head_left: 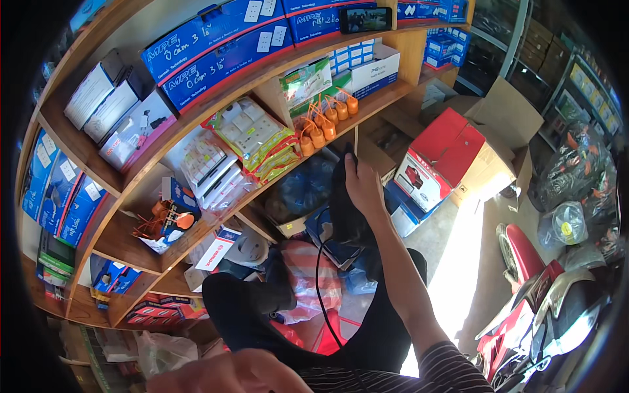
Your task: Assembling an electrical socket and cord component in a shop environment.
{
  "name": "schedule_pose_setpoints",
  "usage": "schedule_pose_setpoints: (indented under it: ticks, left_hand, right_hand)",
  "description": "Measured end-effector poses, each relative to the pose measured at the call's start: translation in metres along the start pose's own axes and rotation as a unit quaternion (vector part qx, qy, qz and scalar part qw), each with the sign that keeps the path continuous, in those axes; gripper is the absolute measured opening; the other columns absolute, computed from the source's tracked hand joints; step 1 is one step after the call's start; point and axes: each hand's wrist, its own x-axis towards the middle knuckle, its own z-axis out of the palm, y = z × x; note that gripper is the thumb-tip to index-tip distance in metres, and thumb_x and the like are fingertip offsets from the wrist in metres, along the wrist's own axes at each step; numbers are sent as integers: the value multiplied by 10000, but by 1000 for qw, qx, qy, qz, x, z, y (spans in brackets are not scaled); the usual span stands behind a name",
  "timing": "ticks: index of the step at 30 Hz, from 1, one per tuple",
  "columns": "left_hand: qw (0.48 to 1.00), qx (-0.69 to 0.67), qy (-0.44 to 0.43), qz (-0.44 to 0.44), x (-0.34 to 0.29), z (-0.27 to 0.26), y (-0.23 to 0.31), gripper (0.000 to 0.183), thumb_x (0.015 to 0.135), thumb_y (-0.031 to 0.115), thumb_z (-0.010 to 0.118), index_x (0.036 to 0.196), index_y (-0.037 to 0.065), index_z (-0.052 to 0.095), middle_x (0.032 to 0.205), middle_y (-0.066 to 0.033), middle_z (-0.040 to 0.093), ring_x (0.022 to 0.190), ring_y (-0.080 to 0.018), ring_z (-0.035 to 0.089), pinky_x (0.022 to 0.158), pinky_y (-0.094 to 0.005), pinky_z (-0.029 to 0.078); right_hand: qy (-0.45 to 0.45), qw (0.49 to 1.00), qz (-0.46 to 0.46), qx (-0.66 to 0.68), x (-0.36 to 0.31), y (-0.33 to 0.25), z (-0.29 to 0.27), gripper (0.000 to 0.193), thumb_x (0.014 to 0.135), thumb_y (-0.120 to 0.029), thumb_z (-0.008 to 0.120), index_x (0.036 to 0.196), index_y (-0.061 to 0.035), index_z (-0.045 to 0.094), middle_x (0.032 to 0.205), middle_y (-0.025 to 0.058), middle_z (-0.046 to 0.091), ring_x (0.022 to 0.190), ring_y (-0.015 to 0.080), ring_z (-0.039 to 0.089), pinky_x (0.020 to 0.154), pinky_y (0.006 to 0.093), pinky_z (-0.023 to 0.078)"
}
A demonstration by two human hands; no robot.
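Note:
My right hand (363, 186) reaches forward to the lower shelf edge, its fingers closed round the top of a dark, limp, cloth-like item (348, 219). That item hangs down in front of the shelf; its exact kind does not show. A thin black cable (318, 281) runs from near it down toward my lap. Close to the camera at the lower edge is my left hand (229, 374), blurred and partly cut off, with its fingers not clear. Nearest to my right hand on the shelf are several orange lamp holders (325, 124) with wire loops.
Wooden shelves (262, 78) curve round the left and front, filled with blue boxes (226, 62) and packets. A phone (365, 20) stands on the upper shelf. To the right are a red-and-white box (436, 157), an open carton (501, 111) and a red motorbike (524, 308). A striped bag (311, 278) lies between my legs.

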Motion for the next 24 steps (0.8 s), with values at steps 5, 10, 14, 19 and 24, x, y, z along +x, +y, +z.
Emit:
schedule_pose_setpoints:
  ticks: [5, 10, 14, 19, 24]
  left_hand:
    - [974, 117, -180, -79, 9, -5, 18, 236, 893, 280, 731, 1110, 251, 643, 1072, -84, 634, 972, -264, 612, 796, -428, 538]
    - [931, 290, -165, -150, -72, -91, 59, 208, 976, 181, 568, 903, -10, 608, 805, -156, 650, 673, -265, 651, 634, -366, 534]
    - [667, 579, 367, -292, -225, -165, 170, 221, 967, 197, 560, 863, 10, 616, 727, -81, 602, 602, -163, 586, 531, -252, 446]
    - [360, 400, 719, -440, -448, -183, 259, 185, 955, 182, 566, 864, 30, 619, 709, -77, 586, 615, -199, 596, 537, -275, 461]
    - [308, 391, 699, -513, -520, -201, 252, 187, 957, 186, 560, 888, 21, 613, 734, -109, 596, 647, -248, 599, 562, -316, 468]
  right_hand:
    - [-134, 977, 73, -148, 3, 17, 0, 637, 1025, -486, 397, 792, 29, 690, 872, 305, 655, 900, 485, 631, 817, 530, 498]
    - [-125, 988, 87, -38, 9, 18, 5, 657, 1022, -492, 433, 726, 58, 637, 709, 263, 617, 802, 425, 668, 743, 501, 511]
    - [-144, 960, 182, 158, 11, 1, -6, 634, 1011, -438, 527, 601, 46, 531, 570, 125, 536, 585, 247, 647, 587, 377, 526]
    - [-91, 901, 195, 376, -5, -28, -2, 514, 993, -308, 593, 588, -2, 514, 575, 39, 514, 540, 186, 594, 539, 302, 536]
    - [-141, 956, 117, 229, -20, -26, 6, 266, 919, -240, 615, 871, 21, 620, 725, 45, 559, 658, 130, 563, 620, 275, 465]
